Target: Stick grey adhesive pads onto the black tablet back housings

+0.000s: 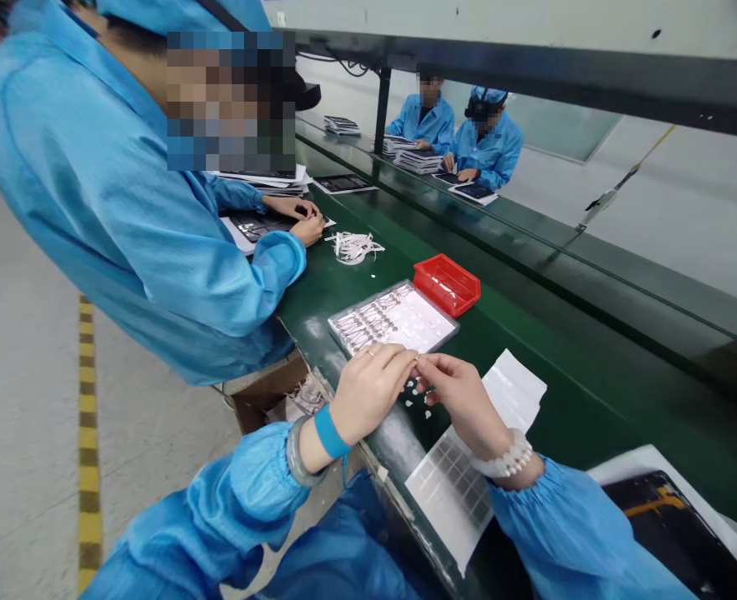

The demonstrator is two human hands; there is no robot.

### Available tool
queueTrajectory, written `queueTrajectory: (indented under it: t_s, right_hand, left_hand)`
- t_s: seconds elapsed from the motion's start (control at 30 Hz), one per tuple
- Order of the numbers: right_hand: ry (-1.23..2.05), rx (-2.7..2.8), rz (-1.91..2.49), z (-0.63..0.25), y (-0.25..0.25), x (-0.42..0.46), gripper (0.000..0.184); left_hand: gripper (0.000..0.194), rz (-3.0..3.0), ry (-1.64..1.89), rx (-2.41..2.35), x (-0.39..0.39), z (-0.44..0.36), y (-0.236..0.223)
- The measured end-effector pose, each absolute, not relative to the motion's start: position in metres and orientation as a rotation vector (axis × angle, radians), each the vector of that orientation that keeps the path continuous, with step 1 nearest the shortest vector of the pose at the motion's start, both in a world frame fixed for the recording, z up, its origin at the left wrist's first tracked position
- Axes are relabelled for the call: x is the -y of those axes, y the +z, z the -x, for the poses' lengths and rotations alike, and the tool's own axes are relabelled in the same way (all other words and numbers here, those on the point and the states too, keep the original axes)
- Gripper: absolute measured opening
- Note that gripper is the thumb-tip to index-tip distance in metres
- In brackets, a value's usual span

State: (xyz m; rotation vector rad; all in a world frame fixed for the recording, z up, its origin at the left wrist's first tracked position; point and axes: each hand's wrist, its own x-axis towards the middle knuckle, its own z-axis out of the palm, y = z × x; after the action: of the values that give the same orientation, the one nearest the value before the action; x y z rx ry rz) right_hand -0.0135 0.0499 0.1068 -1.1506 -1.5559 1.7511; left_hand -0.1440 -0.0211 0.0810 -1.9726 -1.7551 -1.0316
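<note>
Pinch: left hand and right hand meet tip to tip, can't tell on what.
Tray: just beyond, on green bench.
White bits: probably scatter easily, so imo go steady.

Green bench. Left hand and right hand, meeting over it. Tray, small parts inside, just beyond. Red bin, beside tray. White sheet, right. Black panel, near right. Co-worker, left.
</note>
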Motion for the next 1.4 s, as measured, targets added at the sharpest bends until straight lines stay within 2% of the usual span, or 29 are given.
queueTrajectory:
  t_s: [0.13, 0.33, 0.43, 0.57, 0.73, 0.87, 1.03, 1.27, 1.4]
  right_hand:
    - [1.726, 1.660, 1.109, 0.013, 0.101, -0.052, 0.028]
    - [1.200, 2.061, 1.124, 0.013, 0.095, -0.053, 0.024]
    - [1.086, 2.128, 1.127, 0.011, 0.097, -0.053, 0.024]
    - [1.146, 2.066, 1.167, 0.000, 0.102, -0.059, 0.022]
    - [1.340, 1.973, 1.264, -0.036, 0.118, -0.058, 0.023]
    - [1.258, 2.021, 1.223, -0.076, 0.128, -0.038, 0.020]
    - [0.945, 1.992, 1.223, -0.133, 0.125, -0.001, 0.013]
    - [1.079, 1.714, 1.297, -0.205, 0.107, 0.043, 0.015]
    - [1.055, 1.717, 1.360, -0.231, 0.096, 0.059, 0.011]
  left_hand:
    - [0.026, 1.990, -1.003, 1.782, 0.017, 0.147, 0.074]
    - [0.018, 1.935, -0.997, 1.908, 0.014, 0.138, 0.072]
    - [0.014, 1.902, -0.967, 1.969, 0.007, 0.142, 0.072]
    - [0.017, 1.815, -0.902, 2.025, -0.006, 0.161, 0.072]
    - [0.036, 1.985, -0.841, 1.847, -0.003, 0.144, 0.084]
    - [0.021, 2.308, -1.008, 1.524, 0.012, 0.092, 0.097]
    - [0.022, 2.682, -1.223, 1.363, 0.014, 0.043, 0.103]
    - [0.031, 3.180, -1.127, 1.110, 0.028, -0.021, 0.086]
    - [0.027, 3.313, -1.085, 1.163, 0.035, -0.045, 0.077]
